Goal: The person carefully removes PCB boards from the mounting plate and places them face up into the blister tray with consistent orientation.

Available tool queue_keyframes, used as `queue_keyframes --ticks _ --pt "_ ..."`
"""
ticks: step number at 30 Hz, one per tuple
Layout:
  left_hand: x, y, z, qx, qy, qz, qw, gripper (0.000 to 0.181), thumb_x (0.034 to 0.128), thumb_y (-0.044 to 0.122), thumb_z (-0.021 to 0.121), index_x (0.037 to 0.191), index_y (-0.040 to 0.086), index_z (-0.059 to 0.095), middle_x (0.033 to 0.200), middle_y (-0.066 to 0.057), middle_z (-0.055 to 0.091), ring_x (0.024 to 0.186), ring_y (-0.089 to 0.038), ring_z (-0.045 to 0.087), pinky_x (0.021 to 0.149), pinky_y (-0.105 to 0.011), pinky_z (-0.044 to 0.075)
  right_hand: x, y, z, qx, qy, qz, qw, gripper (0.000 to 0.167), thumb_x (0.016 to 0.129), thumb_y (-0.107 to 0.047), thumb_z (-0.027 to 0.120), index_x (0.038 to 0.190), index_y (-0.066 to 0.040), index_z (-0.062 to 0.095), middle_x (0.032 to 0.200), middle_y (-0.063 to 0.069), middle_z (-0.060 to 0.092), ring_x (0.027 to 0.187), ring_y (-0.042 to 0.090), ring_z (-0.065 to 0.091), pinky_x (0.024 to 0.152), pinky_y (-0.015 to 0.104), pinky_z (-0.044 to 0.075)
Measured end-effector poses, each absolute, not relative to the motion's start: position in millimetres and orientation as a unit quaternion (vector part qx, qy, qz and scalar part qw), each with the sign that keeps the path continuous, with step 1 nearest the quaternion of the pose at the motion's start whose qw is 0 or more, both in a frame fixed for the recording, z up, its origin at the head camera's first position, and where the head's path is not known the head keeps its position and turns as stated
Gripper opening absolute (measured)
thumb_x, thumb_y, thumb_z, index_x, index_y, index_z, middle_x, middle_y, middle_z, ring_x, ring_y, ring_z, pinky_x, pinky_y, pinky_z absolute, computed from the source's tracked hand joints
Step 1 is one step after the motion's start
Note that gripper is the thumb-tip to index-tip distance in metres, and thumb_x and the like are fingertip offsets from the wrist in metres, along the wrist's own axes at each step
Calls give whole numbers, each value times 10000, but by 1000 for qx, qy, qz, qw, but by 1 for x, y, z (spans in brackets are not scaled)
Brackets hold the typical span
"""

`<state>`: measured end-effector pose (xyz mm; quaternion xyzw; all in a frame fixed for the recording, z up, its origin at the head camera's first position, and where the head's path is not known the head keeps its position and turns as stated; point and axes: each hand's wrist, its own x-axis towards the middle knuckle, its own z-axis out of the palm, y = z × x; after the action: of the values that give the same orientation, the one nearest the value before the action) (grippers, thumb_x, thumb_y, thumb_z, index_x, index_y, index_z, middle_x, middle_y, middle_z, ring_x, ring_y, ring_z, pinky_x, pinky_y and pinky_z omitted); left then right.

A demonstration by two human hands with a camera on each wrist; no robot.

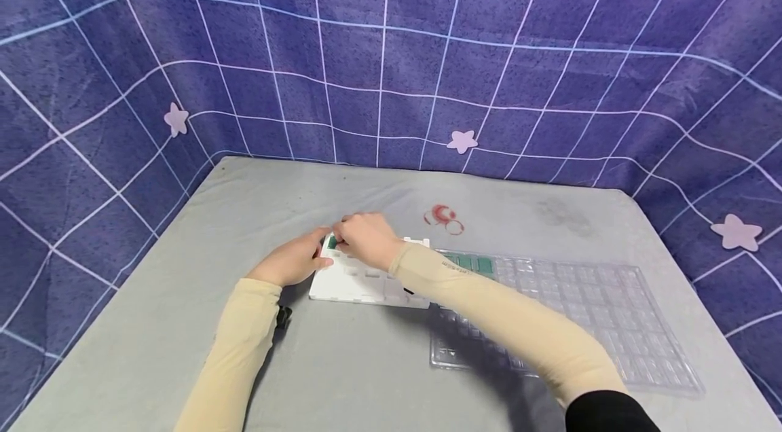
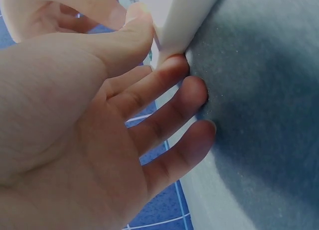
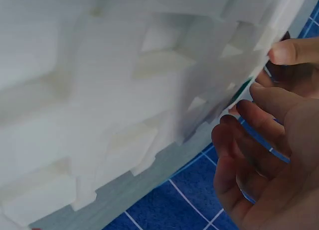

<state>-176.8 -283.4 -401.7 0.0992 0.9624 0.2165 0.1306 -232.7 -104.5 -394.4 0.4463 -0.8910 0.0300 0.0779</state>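
A white slotted tray lies on the table in front of me. My left hand grips its left end, the thumb on the top face and the index finger at the far corner. In the left wrist view, the other fingers of that hand spread beside the tray's edge. My right hand reaches over the far-left slot, its fingers bent and thumb and index fingertips at a small green piece. From the right wrist view, only a thin green edge shows next to those fingertips.
A clear plastic tray of many pockets lies to the right, partly under my right forearm. Several green pieces sit in its far-left pockets. A red printed mark is on the grey cloth behind; a purple gridded curtain surrounds the table.
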Motion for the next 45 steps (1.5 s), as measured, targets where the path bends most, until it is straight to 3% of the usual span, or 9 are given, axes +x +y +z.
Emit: queue_keyframes --ticks 12,25,45 --pt "-177 -283 -402 109 961 222 120 506 1014 230 635 1415 -17 452 926 -70 597 756 -174 530 677 -318 426 -234 -115 -401 439 -896 9 63 181 924 -369 754 1010 -211 737 954 -58 727 810 116 680 704 323 584" --pt "-175 -281 -398 101 963 215 131 533 1022 246 622 1446 -21 440 1028 -113 645 880 -225 595 787 -429 496 -232 -115 -397 440 -896 15 60 93 922 -276 757 935 -197 710 919 -47 714 774 121 657 683 342 590" --pt "-174 -281 -398 108 963 211 125 622 1022 237 622 1520 -38 368 987 -99 636 813 -189 566 738 -373 478 -231 -108 -392 440 -897 25 39 72 896 -212 760 890 -177 697 911 -28 677 723 110 554 641 315 540"
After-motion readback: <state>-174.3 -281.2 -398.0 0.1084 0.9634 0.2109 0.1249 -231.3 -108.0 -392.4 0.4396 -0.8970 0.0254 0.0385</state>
